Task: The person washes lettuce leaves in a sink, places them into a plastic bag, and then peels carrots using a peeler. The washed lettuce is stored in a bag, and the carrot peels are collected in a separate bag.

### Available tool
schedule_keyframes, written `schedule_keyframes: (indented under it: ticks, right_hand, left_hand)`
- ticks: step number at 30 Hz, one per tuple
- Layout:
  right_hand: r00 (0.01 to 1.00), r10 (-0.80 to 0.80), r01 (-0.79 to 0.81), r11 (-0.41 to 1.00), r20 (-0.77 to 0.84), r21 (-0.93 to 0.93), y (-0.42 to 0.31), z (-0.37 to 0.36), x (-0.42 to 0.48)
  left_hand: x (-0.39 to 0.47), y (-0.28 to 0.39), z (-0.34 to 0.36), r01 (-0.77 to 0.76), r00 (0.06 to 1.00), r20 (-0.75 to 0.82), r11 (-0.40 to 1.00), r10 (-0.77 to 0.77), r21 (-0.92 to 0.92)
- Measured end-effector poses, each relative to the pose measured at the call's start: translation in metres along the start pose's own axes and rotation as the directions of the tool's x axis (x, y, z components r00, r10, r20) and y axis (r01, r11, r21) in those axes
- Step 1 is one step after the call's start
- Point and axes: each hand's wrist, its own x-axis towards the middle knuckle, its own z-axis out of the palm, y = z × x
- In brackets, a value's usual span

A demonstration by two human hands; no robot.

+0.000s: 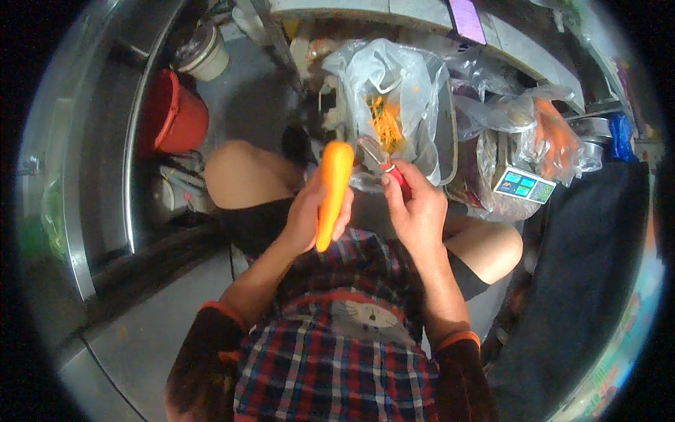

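My left hand (pixel 311 213) holds a smooth orange carrot (pixel 336 184), its thick end pointing away from me and its narrow tip towards my apron. To the right of it, my right hand (pixel 419 203) grips the red handle of a vegetable peeler (pixel 374 150). The metal head of the peeler is near the carrot's thick end, apart from it. Beyond both hands stands a bin lined with a translucent plastic bag (pixel 422 118), with orange peelings (pixel 386 124) inside.
A red bucket (pixel 182 118) and a whitish bucket (pixel 208 58) stand at the left. At the right are a digital scale (pixel 524 184), a bag of carrots (pixel 553 137) and metal containers (pixel 593 129). A phone (pixel 468 21) lies on the ledge at the top.
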Motion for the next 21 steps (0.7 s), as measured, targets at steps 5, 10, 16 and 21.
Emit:
schedule_keyframes:
  ticks: [5, 10, 16, 21]
  right_hand:
    - [0.987, -0.159, 0.162, 0.979, -0.032, 0.125, -0.013, 0.012, -0.007]
    - [0.995, 0.093, -0.087, 0.985, 0.032, -0.149, 0.023, 0.008, 0.011]
    - [0.989, -0.138, 0.143, 0.982, -0.05, 0.12, -0.008, 0.007, -0.009]
    - [0.997, -0.003, 0.023, 0.969, 0.083, -0.244, 0.019, 0.005, 0.013]
  left_hand:
    - [0.005, -0.006, -0.017, 0.013, 0.996, 0.094, 1.0, -0.011, -0.027]
    - [0.008, 0.002, 0.005, -0.016, 0.998, -0.063, 0.994, 0.022, 0.105]
    - [0.011, 0.004, 0.005, 0.001, 0.999, -0.037, 0.999, 0.0, 0.045]
    - [0.009, -0.002, 0.001, -0.018, 0.999, -0.029, 0.996, 0.02, 0.088]
